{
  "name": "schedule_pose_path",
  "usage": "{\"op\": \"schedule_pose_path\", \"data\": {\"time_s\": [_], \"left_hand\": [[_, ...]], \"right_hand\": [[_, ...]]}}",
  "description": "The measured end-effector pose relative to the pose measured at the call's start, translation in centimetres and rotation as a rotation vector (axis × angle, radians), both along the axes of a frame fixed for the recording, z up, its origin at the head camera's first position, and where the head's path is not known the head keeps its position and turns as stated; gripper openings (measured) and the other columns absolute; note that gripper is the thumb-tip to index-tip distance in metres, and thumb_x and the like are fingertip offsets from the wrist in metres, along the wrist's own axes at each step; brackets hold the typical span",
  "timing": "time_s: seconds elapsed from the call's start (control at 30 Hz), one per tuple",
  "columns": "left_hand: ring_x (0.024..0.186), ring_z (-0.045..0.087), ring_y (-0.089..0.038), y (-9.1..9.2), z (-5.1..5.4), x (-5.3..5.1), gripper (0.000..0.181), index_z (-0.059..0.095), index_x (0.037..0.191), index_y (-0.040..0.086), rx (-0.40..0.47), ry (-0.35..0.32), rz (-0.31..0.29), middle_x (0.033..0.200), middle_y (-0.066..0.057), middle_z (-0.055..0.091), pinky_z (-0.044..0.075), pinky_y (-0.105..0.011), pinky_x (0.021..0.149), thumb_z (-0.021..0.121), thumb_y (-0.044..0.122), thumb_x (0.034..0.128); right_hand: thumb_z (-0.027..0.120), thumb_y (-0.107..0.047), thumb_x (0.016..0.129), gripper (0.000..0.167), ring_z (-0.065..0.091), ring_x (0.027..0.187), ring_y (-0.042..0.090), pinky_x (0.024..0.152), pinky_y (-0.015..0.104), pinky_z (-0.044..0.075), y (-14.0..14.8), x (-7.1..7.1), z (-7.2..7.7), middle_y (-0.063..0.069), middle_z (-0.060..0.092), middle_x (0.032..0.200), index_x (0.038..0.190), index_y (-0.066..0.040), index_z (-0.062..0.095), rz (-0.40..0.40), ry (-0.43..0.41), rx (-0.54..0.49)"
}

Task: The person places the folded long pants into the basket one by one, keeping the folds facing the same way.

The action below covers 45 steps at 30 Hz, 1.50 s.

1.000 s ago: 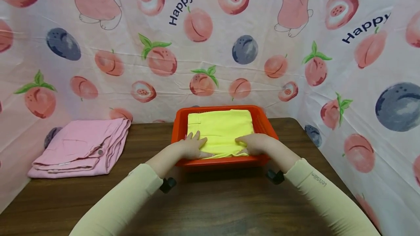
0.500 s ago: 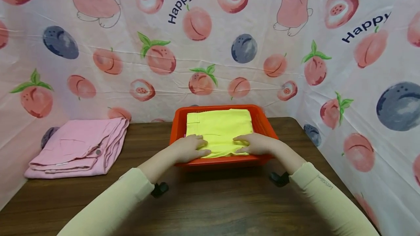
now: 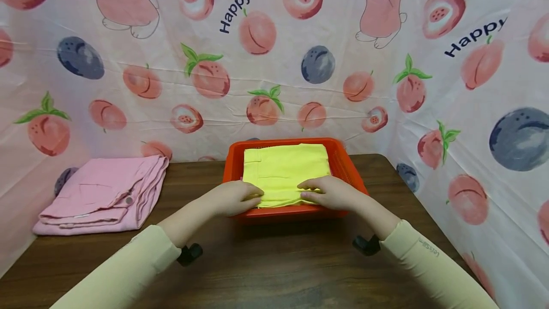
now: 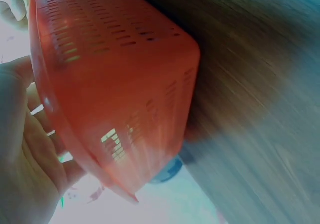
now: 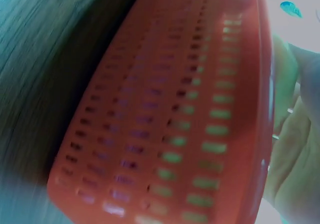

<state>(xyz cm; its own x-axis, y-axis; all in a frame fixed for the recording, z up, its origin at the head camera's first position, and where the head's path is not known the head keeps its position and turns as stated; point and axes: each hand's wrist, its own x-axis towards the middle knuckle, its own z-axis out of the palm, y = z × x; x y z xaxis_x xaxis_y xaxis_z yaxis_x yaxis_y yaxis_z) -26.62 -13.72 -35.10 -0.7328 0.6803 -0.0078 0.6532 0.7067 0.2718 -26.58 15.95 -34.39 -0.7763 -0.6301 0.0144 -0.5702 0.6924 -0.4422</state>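
Observation:
A folded yellow garment (image 3: 287,168) with a stitched seam lies in a red plastic basket (image 3: 296,211) in the head view. My left hand (image 3: 235,198) is over the basket's front left corner, fingertips at the garment's near left edge. My right hand (image 3: 335,192) is over the front right part, its loosely bent fingers just above or on the yellow cloth; contact cannot be told. Neither hand grips anything. In the left wrist view, the left palm (image 4: 30,169) and spread fingers lie beside the basket rim. The right wrist view shows the slotted basket wall (image 5: 150,108) and part of that hand.
A folded pink garment (image 3: 105,194) with a metal button lies at the table's left. The wooden table (image 3: 274,271) extends in front of the basket. Fruit-printed cloth (image 3: 279,75) hangs behind and at both sides. Dark wrist-camera parts sit below each wrist.
My left hand has drawn back leftward from the yellow garment toward the basket's corner. My right hand has shifted slightly left, its fingers lifting a little. The garment stays in the basket.

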Motion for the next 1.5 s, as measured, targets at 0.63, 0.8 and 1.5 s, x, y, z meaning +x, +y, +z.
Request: {"op": "schedule_pose_path", "data": {"time_s": [0.63,0.8,1.5], "left_hand": [[0.086,0.066,-0.014,-8.0,4.1,2.8,0.016,0.074,0.101,0.011,0.122,0.412,-0.017,0.097,0.003,0.070,0.053,-0.038,0.074,0.069,0.015,0.0872],[0.086,0.067,-0.018,-11.1,4.7,3.6,0.015,0.074,0.100,0.010,0.142,0.434,0.048,0.095,0.001,0.071,0.053,-0.041,0.074,0.068,0.011,0.0862],[0.072,0.065,-0.035,-27.9,3.9,5.8,0.018,0.069,0.101,-0.002,0.103,0.370,0.449,0.089,-0.018,0.069,0.050,-0.053,0.063,0.064,0.009,0.0885]], "right_hand": [[0.062,-0.021,0.093,0.027,0.061,0.104,0.017,0.092,0.036,0.046,-9.2,2.6,2.4,-0.001,0.067,0.114,0.118,-0.014,0.068,-0.020,0.141,-0.301],[0.062,-0.016,0.093,0.026,0.063,0.096,0.010,0.087,0.031,0.050,-12.1,3.5,2.5,-0.001,0.068,0.111,0.118,-0.011,0.067,-0.012,0.037,-0.446],[0.067,-0.016,0.088,0.025,0.062,0.082,0.000,0.067,0.018,0.050,-23.8,5.3,0.0,-0.011,0.067,0.097,0.113,-0.015,0.067,-0.082,-0.245,-0.772]]}}
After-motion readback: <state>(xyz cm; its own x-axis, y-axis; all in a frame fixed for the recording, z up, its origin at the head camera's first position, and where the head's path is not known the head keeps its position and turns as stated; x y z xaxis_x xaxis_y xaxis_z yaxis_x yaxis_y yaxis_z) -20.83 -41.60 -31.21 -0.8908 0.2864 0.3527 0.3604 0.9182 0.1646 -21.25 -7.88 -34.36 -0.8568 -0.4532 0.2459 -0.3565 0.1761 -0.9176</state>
